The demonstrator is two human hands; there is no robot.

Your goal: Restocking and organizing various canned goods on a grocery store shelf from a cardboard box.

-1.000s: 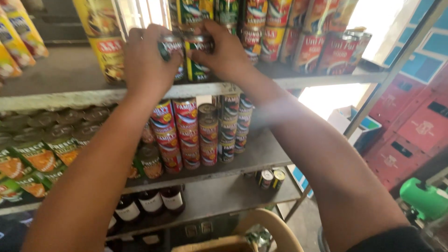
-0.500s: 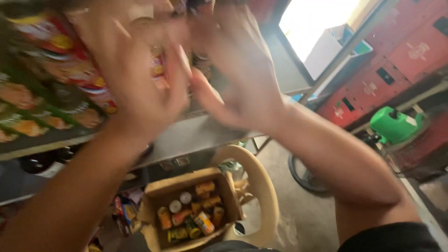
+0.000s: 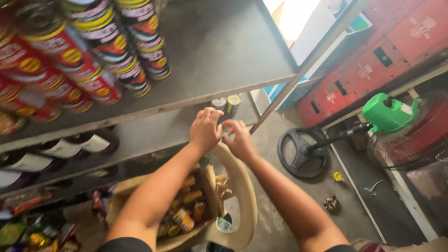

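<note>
Both hands — left hand (image 3: 205,129), right hand (image 3: 239,140) — reach for the shelf cans (image 3: 226,106).

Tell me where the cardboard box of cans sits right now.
In the head view the cardboard box sits low and left of centre, resting on the cream plastic chair below the metal shelves, under the person's left forearm.

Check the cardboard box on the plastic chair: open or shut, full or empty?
Open and partly filled: the cardboard box has no lid or flaps across its top, and small cans show inside. Its exact fill is hidden by the left arm.

Head camera, close, looking down past shelves (image 3: 140,112).
</note>
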